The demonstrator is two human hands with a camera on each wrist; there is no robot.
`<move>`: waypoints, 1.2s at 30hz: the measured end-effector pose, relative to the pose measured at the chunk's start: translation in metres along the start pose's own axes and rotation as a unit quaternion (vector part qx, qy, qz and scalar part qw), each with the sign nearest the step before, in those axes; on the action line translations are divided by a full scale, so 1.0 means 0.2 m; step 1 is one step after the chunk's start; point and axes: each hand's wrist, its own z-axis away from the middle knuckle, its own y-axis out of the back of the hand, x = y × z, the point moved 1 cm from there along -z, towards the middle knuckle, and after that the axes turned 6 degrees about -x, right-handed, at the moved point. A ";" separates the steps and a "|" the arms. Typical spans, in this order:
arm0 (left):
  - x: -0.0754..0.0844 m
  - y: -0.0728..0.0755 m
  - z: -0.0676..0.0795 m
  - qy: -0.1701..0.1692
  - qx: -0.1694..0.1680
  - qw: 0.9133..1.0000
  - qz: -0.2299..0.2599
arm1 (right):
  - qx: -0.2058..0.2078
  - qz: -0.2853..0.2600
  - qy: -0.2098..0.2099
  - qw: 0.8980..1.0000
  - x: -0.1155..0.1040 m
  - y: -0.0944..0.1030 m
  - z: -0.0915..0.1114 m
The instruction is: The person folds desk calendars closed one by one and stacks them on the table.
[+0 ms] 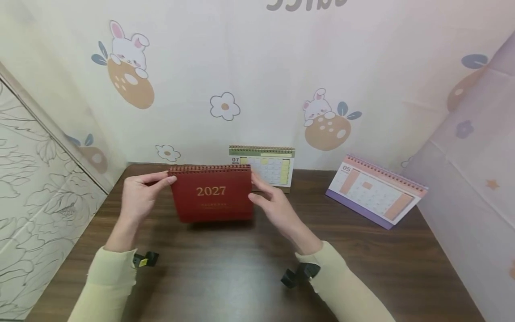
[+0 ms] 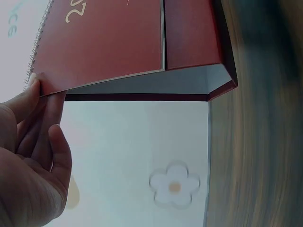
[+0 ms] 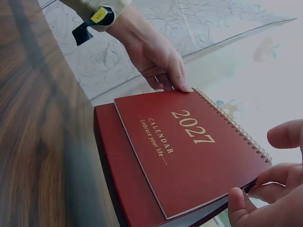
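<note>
A red desk calendar [image 1: 213, 197] marked 2027 in gold stands upright near the back of the table, spiral binding at its top. My left hand [image 1: 138, 194] pinches its upper left corner, thumb in front, as the left wrist view also shows. At the right side edge, my right hand [image 1: 275, 208] holds the calendar with bent fingers, some partly hidden behind it. Its open triangular side shows in the left wrist view. Dark shadow lies under the base; I cannot tell whether the base touches the table.
Behind the red calendar, a green-topped calendar [image 1: 273, 170] marked 07 stands by the patterned backdrop [image 1: 261, 67]. To the right is a pink and purple calendar [image 1: 376, 192] marked 05, set at an angle. All are on a dark wooden table [image 1: 225, 277].
</note>
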 end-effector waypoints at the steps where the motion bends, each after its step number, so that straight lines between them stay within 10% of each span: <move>1: 0.01 -0.04 0.00 -0.009 -0.005 1.000 0.002 | 0.007 -0.002 0.003 1.000 0.00 0.03 0.03; 20: 0.19 -0.60 0.08 -0.055 -0.098 0.987 0.113 | 0.118 0.041 -0.030 0.992 0.07 0.41 0.47; 36: 0.15 -0.69 0.15 -0.115 -0.112 0.986 0.042 | 0.206 0.220 0.015 0.953 0.23 0.50 0.48</move>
